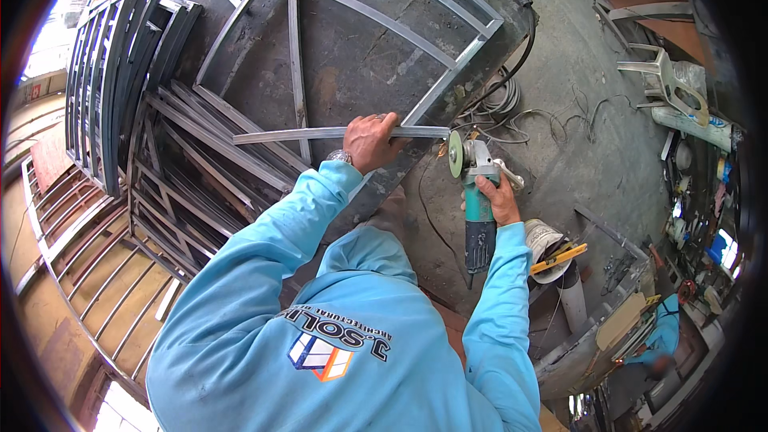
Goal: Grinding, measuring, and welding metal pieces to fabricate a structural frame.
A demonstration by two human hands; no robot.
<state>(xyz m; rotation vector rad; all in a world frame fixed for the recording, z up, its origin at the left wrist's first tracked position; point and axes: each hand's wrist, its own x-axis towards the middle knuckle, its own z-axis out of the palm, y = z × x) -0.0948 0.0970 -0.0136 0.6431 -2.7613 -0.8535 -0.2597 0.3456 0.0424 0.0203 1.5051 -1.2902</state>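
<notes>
Steel bar [320,134] under left hand [370,141] fingers [394,142], grinder [478,192] in right hand [498,198].

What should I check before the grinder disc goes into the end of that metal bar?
1. Left hand holds the metal bar near its cut end: ok.
2. Right hand grips the angle grinder body: ok.
3. Disc sits at the bar's end: ok.
4. Gloves on hands: not ok, both bare.
5. Bar clamped to the table: cannot tell.
6. Black cable away from the disc: ok.
</notes>
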